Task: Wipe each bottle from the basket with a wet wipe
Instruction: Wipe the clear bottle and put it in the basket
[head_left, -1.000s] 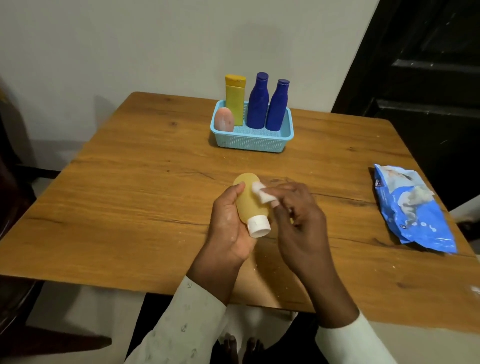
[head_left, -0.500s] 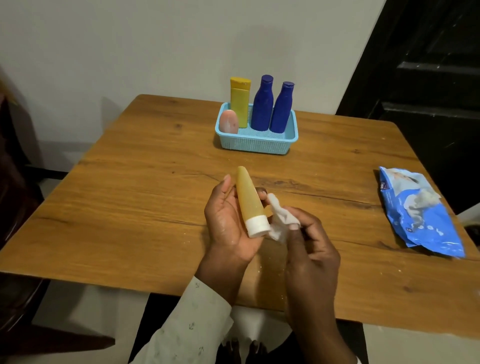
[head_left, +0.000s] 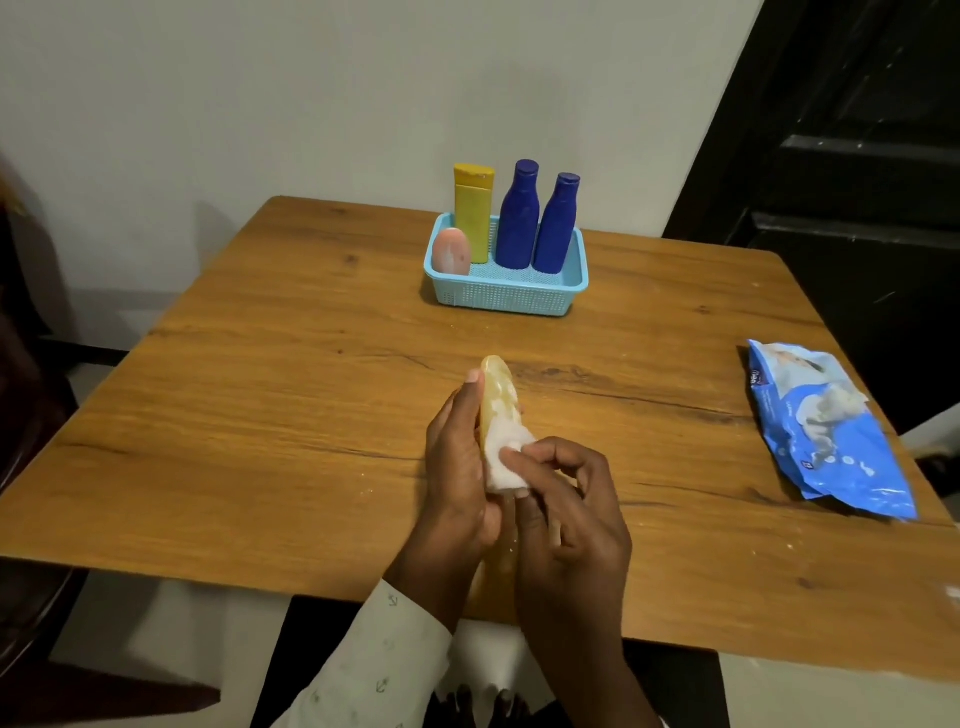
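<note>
Standing beside the wooden table (head_left: 260, 415), an onlooker is seeing the following, from left to right across the frame.

1. Just left of centre, the left hand (head_left: 457, 467) is gripping the amber tube bottle (head_left: 496, 389), fingers curled along its side, tip pointing toward the far edge of the table. The bottle is being held above the table surface, near the middle of the frame.
2. Immediately to the right, the right hand (head_left: 566, 499) is pinching a white wet wipe (head_left: 506, 457) and pressing it against the lower part of the bottle. The cap end is hidden beneath the wipe.
3. In the upper centre, the blue basket (head_left: 506, 299) is holding a pink bottle (head_left: 451, 252), a yellow bottle (head_left: 472, 218) and two dark blue bottles (head_left: 517, 218), all upright.
4. At the right edge, the blue wipes packet (head_left: 831, 431) is lying flat, well apart from the hands.

Handling judgement: the tube appears light and soft-walled, so it is likely yielding under pressure. Once wet, it is probably becoming slippery. Holding is best done around the mid-body, with the wipe travelling along its length.
</note>
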